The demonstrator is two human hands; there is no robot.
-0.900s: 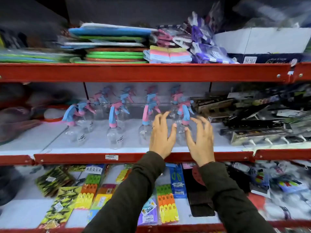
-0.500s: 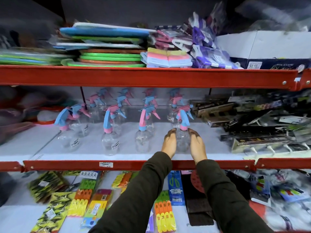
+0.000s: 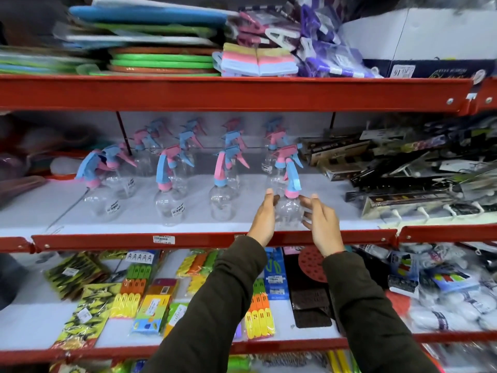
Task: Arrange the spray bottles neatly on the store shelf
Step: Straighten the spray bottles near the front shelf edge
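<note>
Several clear spray bottles with pink and blue trigger heads stand in rows on the white middle shelf [image 3: 40, 208]. The front row holds bottles at the left [image 3: 106, 196], the centre left [image 3: 169, 204] and the centre [image 3: 222, 204]. The rightmost front spray bottle [image 3: 289, 211] stands upright near the red shelf lip. My left hand [image 3: 265, 218] cups its left side and my right hand [image 3: 321, 224] cups its right side. More bottles behind are partly hidden and blurred.
Dark boxed packages [image 3: 390, 179] lie heaped just right of the bottles. The upper shelf carries stacked coloured mats [image 3: 161, 57] and a white box [image 3: 419, 33]. Below, packs of clips [image 3: 134, 294] fill the lower shelf. A price tag [image 3: 164, 239] sits on the red lip.
My hands went from spread in front of the right front bottle to its two sides and now cup it. The view has moved closer to the shelf.
</note>
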